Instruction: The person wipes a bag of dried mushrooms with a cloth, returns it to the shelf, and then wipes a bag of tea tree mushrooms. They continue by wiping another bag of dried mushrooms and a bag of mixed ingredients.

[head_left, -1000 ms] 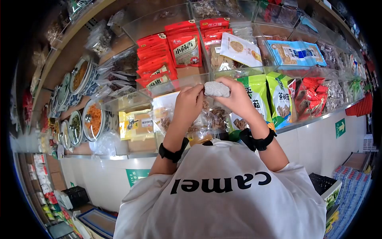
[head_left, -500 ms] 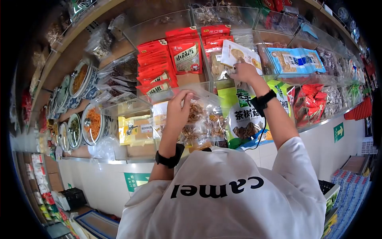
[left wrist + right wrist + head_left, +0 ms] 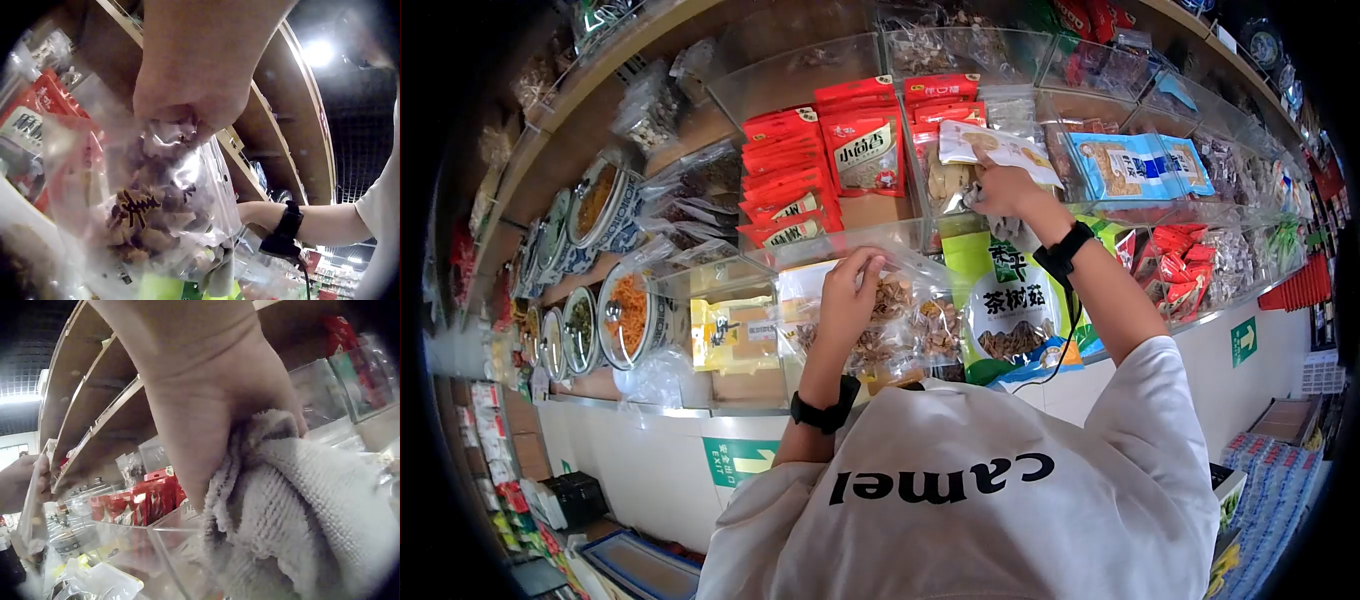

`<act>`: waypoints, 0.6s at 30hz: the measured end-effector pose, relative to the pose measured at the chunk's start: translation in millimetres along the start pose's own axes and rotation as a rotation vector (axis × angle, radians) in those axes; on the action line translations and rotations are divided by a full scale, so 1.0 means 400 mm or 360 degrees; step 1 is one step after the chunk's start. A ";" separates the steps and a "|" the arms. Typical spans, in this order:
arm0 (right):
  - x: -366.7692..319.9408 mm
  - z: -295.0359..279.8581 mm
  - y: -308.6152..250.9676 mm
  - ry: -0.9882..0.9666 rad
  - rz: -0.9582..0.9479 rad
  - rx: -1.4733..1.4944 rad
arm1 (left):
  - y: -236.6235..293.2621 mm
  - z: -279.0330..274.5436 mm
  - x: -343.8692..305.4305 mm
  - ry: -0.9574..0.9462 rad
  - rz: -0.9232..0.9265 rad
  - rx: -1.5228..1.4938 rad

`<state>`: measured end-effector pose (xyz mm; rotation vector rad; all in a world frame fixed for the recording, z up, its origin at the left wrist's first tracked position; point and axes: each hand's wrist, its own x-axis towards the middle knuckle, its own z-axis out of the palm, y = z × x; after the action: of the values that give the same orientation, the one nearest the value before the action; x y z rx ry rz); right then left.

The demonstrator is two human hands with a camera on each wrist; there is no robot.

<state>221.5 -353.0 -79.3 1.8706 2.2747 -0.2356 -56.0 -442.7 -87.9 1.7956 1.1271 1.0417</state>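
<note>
My left hand (image 3: 848, 305) pinches the top of a clear bag (image 3: 892, 302) of dried brown pieces, held upright. In the left wrist view the bag (image 3: 156, 215) hangs from the hand (image 3: 194, 69). My right hand (image 3: 1012, 193) grips a crumpled grey cloth (image 3: 1006, 228) over the divided case; one finger reaches onto a white packet (image 3: 990, 148). The right wrist view has the ribbed cloth (image 3: 300, 506) bunched under the hand (image 3: 212, 394), whose fingertips are hidden. Just below the cloth stands a green mushroom bag (image 3: 1012, 310).
Red packets (image 3: 865, 150) fill the compartment ahead, and blue packets (image 3: 1135, 165) lie to the right. Clear upright dividers (image 3: 850, 240) separate the compartments. Lidded bowls (image 3: 628, 310) and a yellow packet (image 3: 735, 335) are on the left.
The hands were together at the folded cloth; my right hand has since carried it away to the right. My left hand has come down to the clear bag. The white packet has turned slightly.
</note>
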 end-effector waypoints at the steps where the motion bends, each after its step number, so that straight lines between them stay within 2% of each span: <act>1: -0.012 -0.006 -0.006 0.0050 -0.0059 -0.0024 | 0.000 0.001 0.000 -0.0026 -0.0010 -0.0014; 2: -0.017 -0.004 -0.003 0.0048 -0.0059 -0.0024 | 0.003 0.000 0.000 -0.0026 -0.0011 -0.0015; 4: -0.028 0.000 0.008 0.0158 -0.0279 0.0101 | 0.011 -0.002 0.000 -0.0027 0.0001 -0.0029; 11: -0.058 -0.014 0.008 0.0134 -0.0206 0.0227 | 0.012 -0.001 -0.002 -0.0047 -0.0108 0.0005; 16: -0.036 0.053 0.046 0.0405 -0.0356 0.0316 | 0.004 0.003 -0.004 -0.0028 -0.0067 -0.0043; 18: -0.043 0.048 0.042 0.0341 -0.0285 0.0323 | 0.009 0.002 -0.004 -0.0024 -0.0058 -0.0043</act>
<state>242.1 -370.7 -93.7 1.8648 2.6584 -0.3161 -54.6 -445.5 -85.2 1.7525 1.1275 1.0155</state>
